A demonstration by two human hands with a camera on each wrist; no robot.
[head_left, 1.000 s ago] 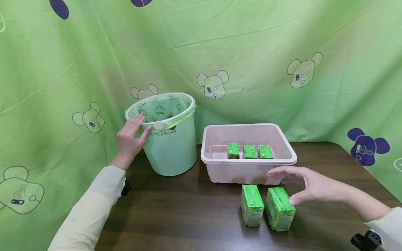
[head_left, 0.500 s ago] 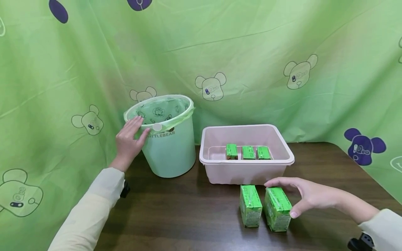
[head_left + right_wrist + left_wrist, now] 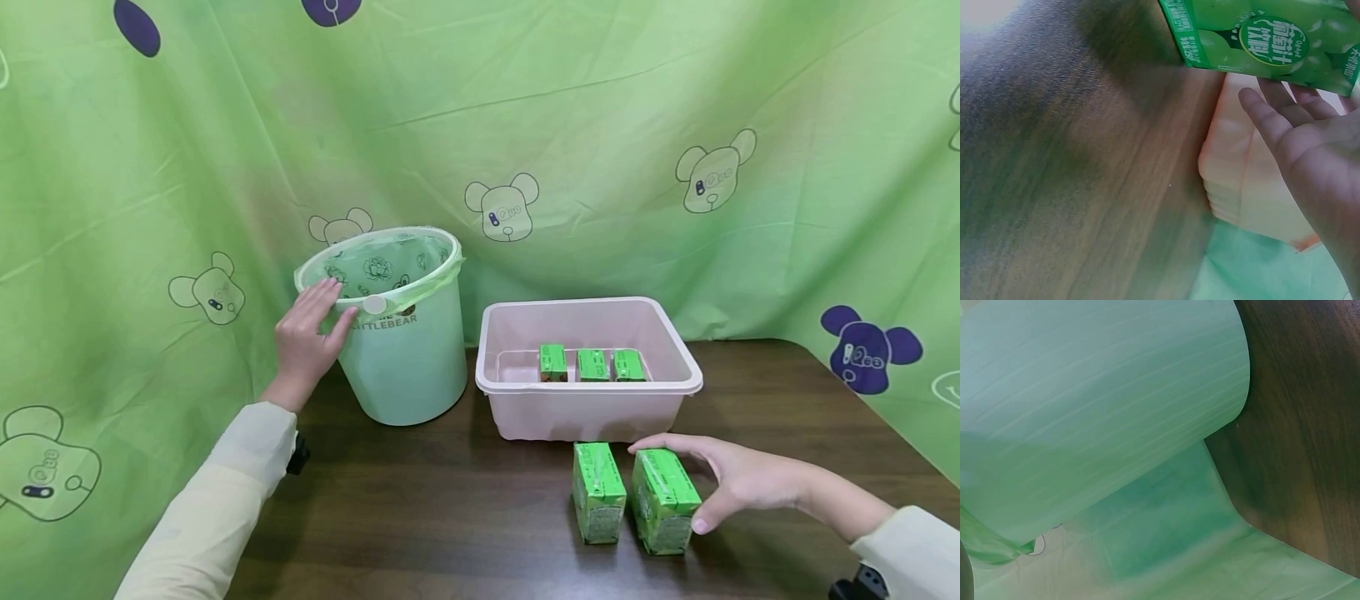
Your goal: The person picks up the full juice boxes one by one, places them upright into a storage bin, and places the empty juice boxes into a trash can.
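Note:
Two green juice boxes stand upright on the table in front of the pink bin: a left juice box (image 3: 599,493) and a right juice box (image 3: 664,502). My right hand (image 3: 738,477) spreads around the right one, index finger at its far top edge and thumb by its near corner. In the right wrist view, grapes and Chinese lettering cover this juice box (image 3: 1272,40), and the thumb lies just below its edge. My left hand (image 3: 306,337) rests with straight fingers on the rim of a mint-green bucket (image 3: 408,367), which has a patterned bag inside.
Three more green juice boxes (image 3: 592,365) are in the pink bin (image 3: 585,412), right of the bucket. Behind the dark wooden table (image 3: 450,517) hangs a green curtain (image 3: 600,100) with printed bear heads.
My right hand has come down and toward the near side, bringing the thumb lower along the right juice box. The left hand stays at the bucket rim. The camera view has shifted slightly.

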